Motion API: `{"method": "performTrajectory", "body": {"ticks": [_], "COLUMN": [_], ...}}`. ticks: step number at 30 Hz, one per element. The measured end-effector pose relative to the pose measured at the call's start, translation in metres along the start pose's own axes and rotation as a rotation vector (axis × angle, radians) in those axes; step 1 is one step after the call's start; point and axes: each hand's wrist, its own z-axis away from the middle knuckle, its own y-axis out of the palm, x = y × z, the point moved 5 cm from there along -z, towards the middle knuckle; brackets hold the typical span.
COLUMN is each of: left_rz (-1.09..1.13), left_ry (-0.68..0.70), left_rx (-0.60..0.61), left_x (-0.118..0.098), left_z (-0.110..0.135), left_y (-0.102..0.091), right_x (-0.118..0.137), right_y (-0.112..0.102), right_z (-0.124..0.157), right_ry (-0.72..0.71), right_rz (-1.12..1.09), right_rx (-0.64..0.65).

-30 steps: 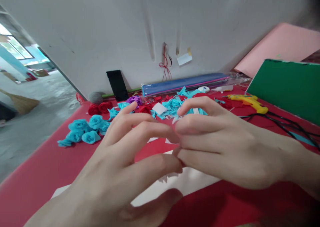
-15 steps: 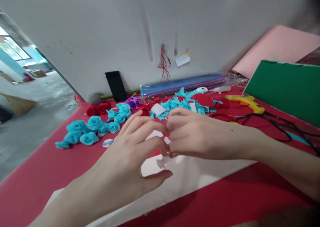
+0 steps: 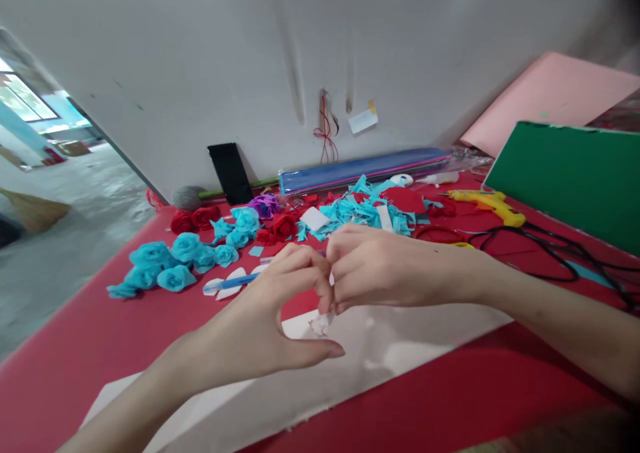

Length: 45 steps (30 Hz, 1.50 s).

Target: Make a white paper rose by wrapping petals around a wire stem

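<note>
In the middle of the head view, a small crumpled piece of thin white paper (image 3: 320, 324) hangs below the fingertips of both hands. My right hand (image 3: 390, 266) is closed, its fingers curled and pinching the paper's upper end. My left hand (image 3: 270, 320) arches over from the left. Its curled fingertips touch the paper and meet the right fingers, while its thumb stands well apart. Beneath both hands lies a long white sheet (image 3: 380, 353). Just beyond the left hand, a blue pen (image 3: 237, 281) rests on white petal-shaped cutouts (image 3: 234, 292).
Blue paper roses (image 3: 175, 276) sit at the left, near red roses (image 3: 285, 226) and a purple one (image 3: 264, 205). Blue scraps (image 3: 350, 210) are piled behind the hands. A yellow glue gun (image 3: 487, 203) with black cord lies right, beside a green board (image 3: 575, 173). A black phone (image 3: 230, 173) leans at the back.
My left hand has shifted slightly down and left, uncovering the pen and more cutouts. The right hand has barely moved. The white paper stays at the fingertips, turned a little.
</note>
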Motion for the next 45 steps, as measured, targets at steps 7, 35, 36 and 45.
{"method": "performTrajectory", "body": {"ticks": [7, 35, 36, 45], "left_rz": [-0.009, 0.030, 0.037, -0.009], "left_ry": [-0.095, -0.109, -0.109, -0.036], "left_rx": [0.029, -0.153, -0.165, -0.164], "left_x": [0.007, -0.003, -0.003, -0.013], "left_z": [-0.001, 0.004, 0.004, 0.007], "left_y": [0.002, -0.006, -0.006, -0.006], "right_x": [-0.006, 0.010, 0.011, 0.013], "right_y": [0.002, -0.014, -0.015, -0.013], "right_z": [0.002, 0.001, 0.001, 0.003], "right_ry": [0.046, 0.145, 0.156, 0.387], "right_rz": [-0.155, -0.165, -0.191, -0.500], "right_rx": [0.056, -0.045, -0.062, -0.078]}}
